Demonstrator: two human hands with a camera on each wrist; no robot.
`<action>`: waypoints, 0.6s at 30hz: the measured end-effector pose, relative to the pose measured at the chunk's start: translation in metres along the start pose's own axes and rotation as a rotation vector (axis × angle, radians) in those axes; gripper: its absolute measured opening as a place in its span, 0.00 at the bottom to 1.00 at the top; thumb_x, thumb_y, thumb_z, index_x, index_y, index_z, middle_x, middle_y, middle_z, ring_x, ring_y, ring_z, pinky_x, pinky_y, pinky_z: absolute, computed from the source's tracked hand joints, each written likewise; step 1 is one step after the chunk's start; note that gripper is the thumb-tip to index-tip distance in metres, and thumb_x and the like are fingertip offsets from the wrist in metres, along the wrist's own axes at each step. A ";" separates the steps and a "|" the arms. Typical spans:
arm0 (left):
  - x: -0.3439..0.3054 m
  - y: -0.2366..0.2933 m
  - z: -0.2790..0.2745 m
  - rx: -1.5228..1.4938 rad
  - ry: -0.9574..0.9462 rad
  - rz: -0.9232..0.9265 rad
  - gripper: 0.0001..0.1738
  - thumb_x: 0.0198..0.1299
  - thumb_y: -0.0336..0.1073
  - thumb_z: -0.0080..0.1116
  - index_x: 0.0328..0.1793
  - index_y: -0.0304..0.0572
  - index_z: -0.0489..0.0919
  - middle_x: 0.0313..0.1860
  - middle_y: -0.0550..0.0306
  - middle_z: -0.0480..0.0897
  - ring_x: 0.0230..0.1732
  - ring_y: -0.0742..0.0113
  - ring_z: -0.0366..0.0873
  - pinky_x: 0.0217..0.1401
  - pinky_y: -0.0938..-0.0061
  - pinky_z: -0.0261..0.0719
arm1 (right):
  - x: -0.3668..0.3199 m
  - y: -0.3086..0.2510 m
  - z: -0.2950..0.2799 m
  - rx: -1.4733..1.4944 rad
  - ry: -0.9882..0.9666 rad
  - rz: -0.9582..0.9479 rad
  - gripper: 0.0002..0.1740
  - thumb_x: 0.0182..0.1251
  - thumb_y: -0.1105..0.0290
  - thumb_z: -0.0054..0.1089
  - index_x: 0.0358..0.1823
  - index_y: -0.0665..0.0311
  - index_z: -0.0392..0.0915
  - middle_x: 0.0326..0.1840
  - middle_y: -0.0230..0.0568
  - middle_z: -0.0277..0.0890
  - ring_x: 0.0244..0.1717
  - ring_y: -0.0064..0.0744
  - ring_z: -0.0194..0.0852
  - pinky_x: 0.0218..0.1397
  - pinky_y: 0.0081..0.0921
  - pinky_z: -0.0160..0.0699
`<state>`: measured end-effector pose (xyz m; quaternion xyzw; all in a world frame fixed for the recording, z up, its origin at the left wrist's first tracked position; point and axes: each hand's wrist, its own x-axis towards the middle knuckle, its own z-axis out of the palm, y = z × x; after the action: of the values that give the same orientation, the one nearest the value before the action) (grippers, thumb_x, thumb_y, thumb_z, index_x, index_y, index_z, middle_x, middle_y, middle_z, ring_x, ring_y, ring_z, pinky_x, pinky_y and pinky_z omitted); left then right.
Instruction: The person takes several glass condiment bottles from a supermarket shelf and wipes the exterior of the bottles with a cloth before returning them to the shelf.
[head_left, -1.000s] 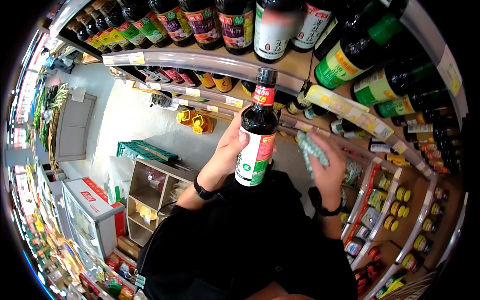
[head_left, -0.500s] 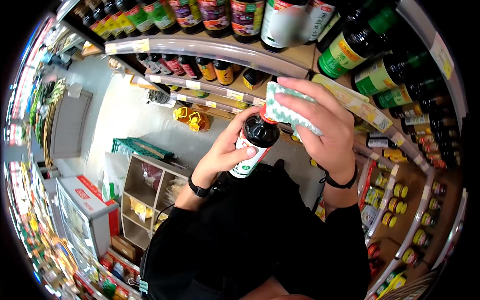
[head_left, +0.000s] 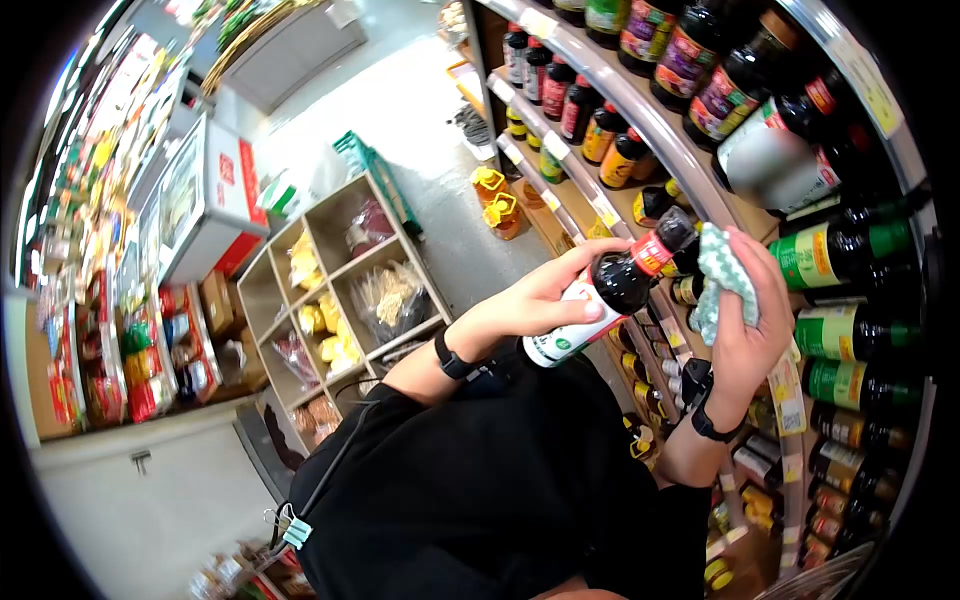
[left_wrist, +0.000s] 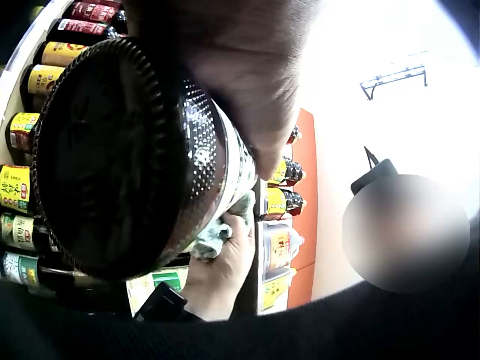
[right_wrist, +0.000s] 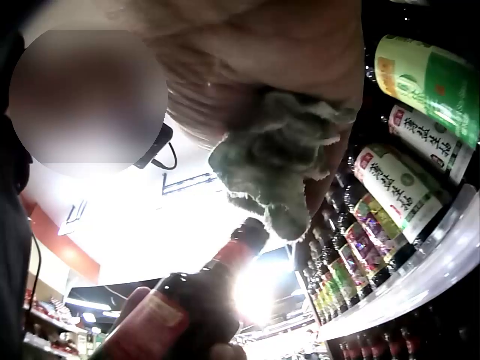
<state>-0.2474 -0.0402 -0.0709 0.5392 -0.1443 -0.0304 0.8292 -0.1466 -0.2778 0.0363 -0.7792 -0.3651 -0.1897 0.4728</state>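
My left hand [head_left: 540,300] grips a dark glass sauce bottle [head_left: 622,283] round its body, the thumb lying across the white label. The bottle is tilted, its black cap pointing up and to the right in the head view. A ribbed dark base [left_wrist: 105,165] fills much of the left wrist view. In my right hand [head_left: 757,325] is a crumpled pale green and white cloth [head_left: 722,275], held just beside the cap. From the right wrist the cloth [right_wrist: 277,157] hangs above the bottle's neck [right_wrist: 232,255], with light showing between them.
Shelves of sauce bottles [head_left: 835,330] stand close on the right, the nearest right behind my right hand. Oil jugs [head_left: 500,212] sit on the floor near the lower shelf. A compartmented rack [head_left: 345,265] of bagged goods and a white-and-red freezer [head_left: 215,205] are to the left.
The right hand brought the cloth over the bottle's cap and neck, then drew it off to the right. The view has turned, and the bottle is now tilted further to the right.
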 end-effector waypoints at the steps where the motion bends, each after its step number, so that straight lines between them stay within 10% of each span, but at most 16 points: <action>1: 0.001 -0.002 0.004 -0.030 0.013 0.001 0.54 0.75 0.51 0.75 0.94 0.34 0.57 0.82 0.48 0.76 0.82 0.63 0.74 0.85 0.64 0.69 | 0.002 -0.005 0.002 0.004 0.024 -0.041 0.29 0.59 0.93 0.53 0.62 0.72 0.88 0.64 0.53 0.90 0.65 0.48 0.90 0.73 0.39 0.83; 9: -0.011 -0.020 0.032 0.076 0.241 0.089 0.44 0.85 0.50 0.63 0.94 0.38 0.56 0.72 0.54 0.78 0.73 0.70 0.74 0.77 0.69 0.74 | -0.023 -0.013 0.052 -0.187 -0.141 -0.385 0.27 0.67 0.87 0.63 0.68 0.70 0.88 0.76 0.56 0.83 0.69 0.60 0.84 0.74 0.51 0.83; 18: -0.036 -0.013 0.032 0.157 0.363 0.146 0.42 0.86 0.47 0.62 0.95 0.42 0.56 0.71 0.55 0.79 0.72 0.71 0.75 0.76 0.71 0.76 | -0.040 -0.021 0.053 0.030 -0.297 -0.346 0.27 0.65 0.89 0.67 0.66 0.68 0.90 0.70 0.58 0.86 0.67 0.58 0.88 0.73 0.48 0.87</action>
<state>-0.2894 -0.0669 -0.0779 0.5867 -0.0330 0.1388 0.7971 -0.1909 -0.2407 -0.0023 -0.7172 -0.5616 -0.1456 0.3861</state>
